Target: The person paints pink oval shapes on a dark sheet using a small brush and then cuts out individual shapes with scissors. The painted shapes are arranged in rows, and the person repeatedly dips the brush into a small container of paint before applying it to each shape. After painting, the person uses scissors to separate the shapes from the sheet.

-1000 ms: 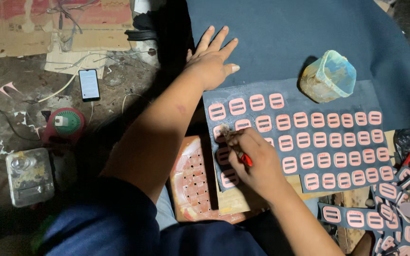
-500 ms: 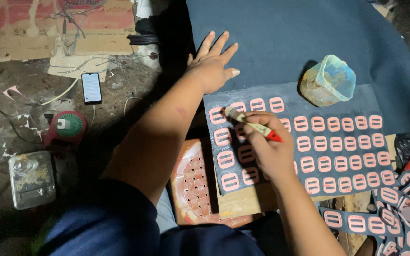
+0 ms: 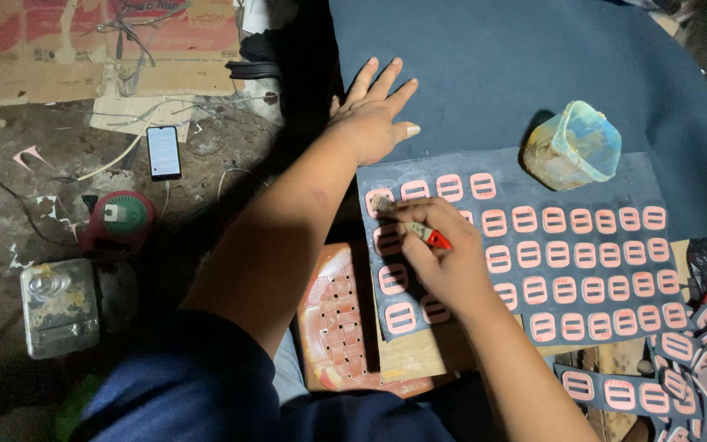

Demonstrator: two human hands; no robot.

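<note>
While the right hand [image 3: 443,266] closes its fingers around a small brush [image 3: 407,219] with a red handle, the bristle end touches the top left corner of a dark blue sheet [image 3: 566,270] covered with rows of pink buckle-shaped pieces [image 3: 525,219]. The brush looks light and stiff, best held near the handle middle as it is now. The sheet seems thin and flexible, easy to shift, so the left hand [image 3: 370,123] lies flat with fingers spread on the larger blue fabric [image 3: 517,65] just above it, holding nothing. A cloudy plastic cup [image 3: 573,146] stands on the sheet's upper edge, probably light and easy to tip. Under the sheet is a wooden board [image 3: 419,352], beside an orange perforated tray [image 3: 337,327]. More pink pieces on strips [image 3: 632,393] lie at lower right. On the dirty floor to the left are a phone [image 3: 163,152], a red round device [image 3: 120,217] and a metal tin [image 3: 59,307]
</note>
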